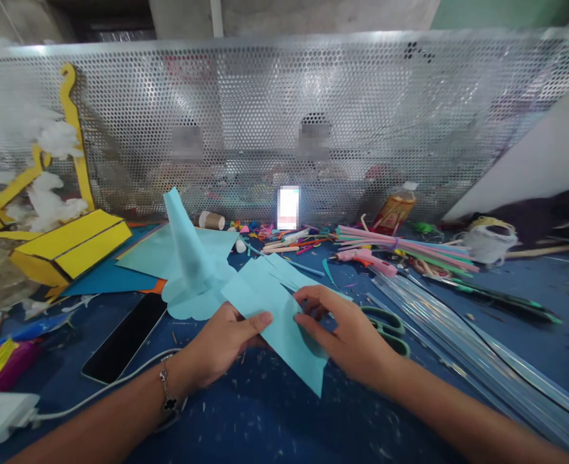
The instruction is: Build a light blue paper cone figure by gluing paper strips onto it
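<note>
A piece of light blue paper point(289, 345) is held above the table, with a pointed lower corner and slits or strips along its upper edge. My left hand point(229, 338) grips its left side, the thumb flat on top and the fingers beneath. With bent fingers, my right hand point(345, 328) pinches the sheet near its right edge; the fingertips partly hide the spot. Behind my left hand stands a tall light blue paper cone point(187, 251) on a scalloped paper base point(187, 308). Green-handled scissors point(396, 330) lie beside my right hand, partly hidden by it.
A black phone point(124, 338) and a white charger point(4, 415) lie at left, near a yellow model point(71, 248). Clear plastic strips point(439, 335), a pink glue gun point(368, 261) and a bottle point(395, 206) are at right. A perforated metal screen point(255, 103) stands behind.
</note>
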### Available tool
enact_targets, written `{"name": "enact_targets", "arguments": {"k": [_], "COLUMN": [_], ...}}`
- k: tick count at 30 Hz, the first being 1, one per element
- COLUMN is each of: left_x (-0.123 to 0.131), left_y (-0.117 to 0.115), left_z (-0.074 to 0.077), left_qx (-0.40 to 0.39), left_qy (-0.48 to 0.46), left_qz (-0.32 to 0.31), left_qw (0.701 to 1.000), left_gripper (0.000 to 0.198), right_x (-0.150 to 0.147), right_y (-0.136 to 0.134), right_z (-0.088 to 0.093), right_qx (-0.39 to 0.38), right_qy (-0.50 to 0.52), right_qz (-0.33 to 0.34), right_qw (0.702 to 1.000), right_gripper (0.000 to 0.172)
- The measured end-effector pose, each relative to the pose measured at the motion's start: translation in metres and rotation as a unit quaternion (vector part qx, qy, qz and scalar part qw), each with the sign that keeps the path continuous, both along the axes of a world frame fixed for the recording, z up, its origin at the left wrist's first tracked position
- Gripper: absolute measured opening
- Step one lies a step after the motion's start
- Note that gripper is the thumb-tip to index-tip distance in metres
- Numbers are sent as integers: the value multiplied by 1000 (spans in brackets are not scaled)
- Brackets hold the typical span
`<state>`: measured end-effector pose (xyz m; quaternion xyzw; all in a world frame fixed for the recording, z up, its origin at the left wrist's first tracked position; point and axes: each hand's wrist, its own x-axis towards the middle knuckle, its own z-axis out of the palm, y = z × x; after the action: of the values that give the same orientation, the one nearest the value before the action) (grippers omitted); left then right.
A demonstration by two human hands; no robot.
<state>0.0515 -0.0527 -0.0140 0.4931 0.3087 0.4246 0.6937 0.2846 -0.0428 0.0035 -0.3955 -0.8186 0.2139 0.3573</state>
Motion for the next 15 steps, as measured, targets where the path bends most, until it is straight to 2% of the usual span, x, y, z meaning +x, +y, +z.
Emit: {"name": "enact_targets", "arguments": {"k": [3, 5, 8, 10, 12, 15], "left_x": [1, 1, 1, 1, 0, -3], "left_y": [-1, -1, -2, -3, -4, -4], "left_z": [-1, -3, -7, -10, -11, -9], "left_qx": [7, 25, 74, 106, 132, 158], "left_qy": [3, 7, 31, 50, 67, 112], "left_qz": [10, 20, 33, 41, 56, 86], "left_qw": [1000, 999, 996, 992, 987, 977], "left_gripper": [34, 35, 39, 42, 49, 66], "right_x": [2, 0, -6, -10, -12, -11], "right_y": [-1, -4, -9, -12, -13, -11], "right_z": [2, 3, 4, 4, 3, 1], "right_qx": [158, 200, 200, 190, 186, 187], "right_qy": [-85, -123, -162, -170, -171, -169], "right_qz": [-6, -4, -18, -27, -32, -36], "right_qw": [984, 972, 966, 967, 967, 967], "right_gripper": [22, 33, 59, 65, 62, 46]}}
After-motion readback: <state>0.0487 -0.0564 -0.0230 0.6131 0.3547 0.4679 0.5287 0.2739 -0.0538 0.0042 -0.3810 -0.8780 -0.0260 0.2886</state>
